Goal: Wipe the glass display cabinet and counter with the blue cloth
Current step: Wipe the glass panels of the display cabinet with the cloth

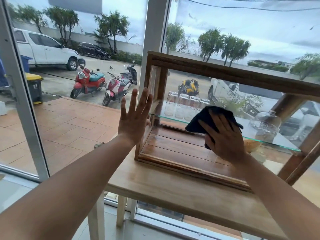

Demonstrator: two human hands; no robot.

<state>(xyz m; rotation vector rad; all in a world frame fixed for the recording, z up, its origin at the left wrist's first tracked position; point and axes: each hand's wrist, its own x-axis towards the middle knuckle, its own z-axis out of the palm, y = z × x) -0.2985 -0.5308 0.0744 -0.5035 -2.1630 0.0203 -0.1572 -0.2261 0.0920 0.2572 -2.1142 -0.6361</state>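
A wooden-framed glass display cabinet (233,74) stands on a pale wooden counter (173,189) by the window. My right hand (223,137) presses a dark blue cloth (206,118) flat against the cabinet's front glass, fingers spread over it. My left hand (134,116) is open, fingers apart, its palm resting against the cabinet's left side panel. Inside, several upturned glass jars (183,106) and a glass dome (266,123) stand on a glass shelf (277,143).
Large window panes (78,66) with white frames stand right behind and left of the counter. A bread-like item (252,144) lies on the cabinet's wooden floor. Scooters and cars are parked outside. The counter's front edge runs near my forearms.
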